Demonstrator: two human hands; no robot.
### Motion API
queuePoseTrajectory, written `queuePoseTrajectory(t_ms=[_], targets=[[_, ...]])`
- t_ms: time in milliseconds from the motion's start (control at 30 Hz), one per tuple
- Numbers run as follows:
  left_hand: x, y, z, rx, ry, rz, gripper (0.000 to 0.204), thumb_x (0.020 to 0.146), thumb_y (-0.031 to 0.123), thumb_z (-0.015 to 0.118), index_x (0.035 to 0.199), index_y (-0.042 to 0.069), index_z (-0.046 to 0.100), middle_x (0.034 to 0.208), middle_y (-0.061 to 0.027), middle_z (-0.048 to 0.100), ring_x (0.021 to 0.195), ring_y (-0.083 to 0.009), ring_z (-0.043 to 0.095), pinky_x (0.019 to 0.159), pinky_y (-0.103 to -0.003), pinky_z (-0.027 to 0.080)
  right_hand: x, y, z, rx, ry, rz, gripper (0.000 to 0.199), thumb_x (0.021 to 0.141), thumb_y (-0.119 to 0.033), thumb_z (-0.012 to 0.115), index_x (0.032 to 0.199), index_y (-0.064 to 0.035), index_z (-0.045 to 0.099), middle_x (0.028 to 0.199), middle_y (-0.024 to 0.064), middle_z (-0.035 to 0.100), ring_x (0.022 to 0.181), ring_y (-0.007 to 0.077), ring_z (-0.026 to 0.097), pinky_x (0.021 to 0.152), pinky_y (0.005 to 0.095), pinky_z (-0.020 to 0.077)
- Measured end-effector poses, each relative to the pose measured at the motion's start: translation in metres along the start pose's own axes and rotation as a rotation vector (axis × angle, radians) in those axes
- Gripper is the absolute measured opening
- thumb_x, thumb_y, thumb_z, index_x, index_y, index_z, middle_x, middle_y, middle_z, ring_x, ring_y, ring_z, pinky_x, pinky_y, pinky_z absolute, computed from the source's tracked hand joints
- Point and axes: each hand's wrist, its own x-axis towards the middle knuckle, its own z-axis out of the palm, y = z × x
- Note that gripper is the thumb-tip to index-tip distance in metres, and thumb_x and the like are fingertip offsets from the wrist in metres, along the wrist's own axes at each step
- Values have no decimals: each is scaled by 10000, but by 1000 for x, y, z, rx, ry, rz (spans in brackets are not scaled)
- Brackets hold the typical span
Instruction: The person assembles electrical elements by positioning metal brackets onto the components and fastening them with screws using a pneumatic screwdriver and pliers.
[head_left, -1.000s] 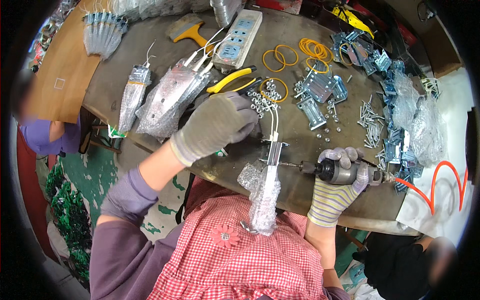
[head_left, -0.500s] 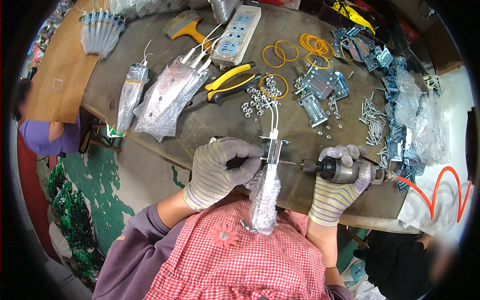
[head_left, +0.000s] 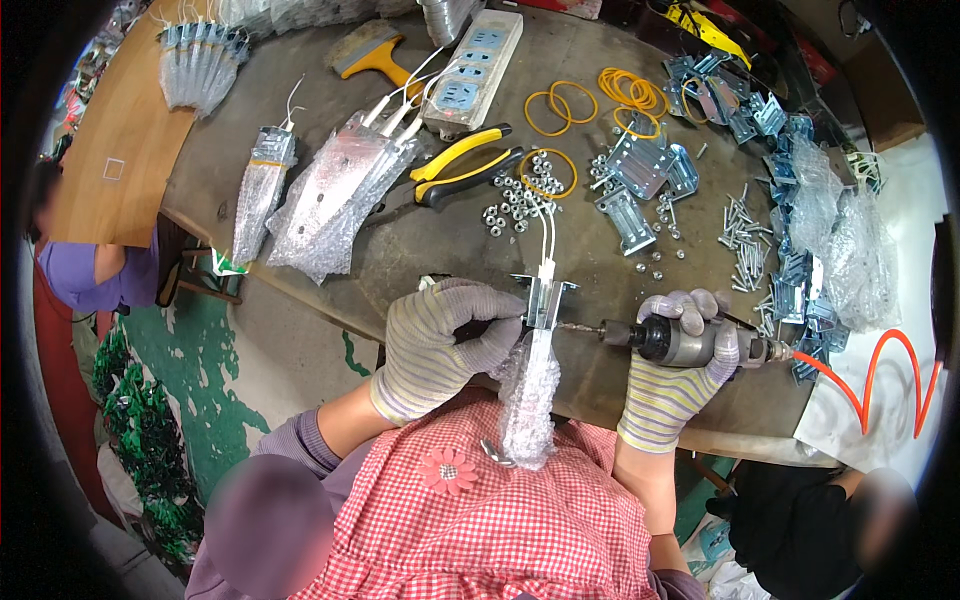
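My left hand, in a striped grey glove, is closed in a pinch at the left side of a shiny metal bracket. The bracket is around the upper part of a slim bubble-wrapped piece, from whose top two white wires run. The lower end of this piece rests against my apron. My right hand, gloved alike, is wrapped round an air drill with an orange-red hose. The drill lies level, its bit pointing left at the bracket, the tip close to its right side. Whatever small part my left fingertips cover is hidden.
Loose nuts, screws, more brackets and rubber bands lie beyond my hands. Yellow-black pliers, wrapped pieces and a power strip are further left. The air hose loops at the right.
The bracket has turned slightly and sits against my left fingertips, where a thin shaft showed before. The drill and my right hand have barely moved.
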Motion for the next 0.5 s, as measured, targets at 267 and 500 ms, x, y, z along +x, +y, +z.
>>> queuePoseTrajectory(t_ms=[267, 500], targets=[[0, -1, 1, 35, -21, -15, 151, 772, 118, 748, 914, 68, 740, 815, -80, 707, 700, -187, 681, 657, -283, 524, -1, 0, 3, -13, 11, -11, 227, 879, -128, 613, 1101, -112, 569, 905, 10, 490, 785, 139, 486, 873, 367, 424], [0, -3, 0, -3, -28, -22, 172, 779, 135, 746, 937, 66, 739, 829, -83, 708, 720, -188, 683, 666, -281, 523, -1, 0, 5, -23, 22, -11, 212, 874, -125, 620, 1078, -111, 564, 912, 4, 480, 785, 139, 482, 872, 363, 423]])
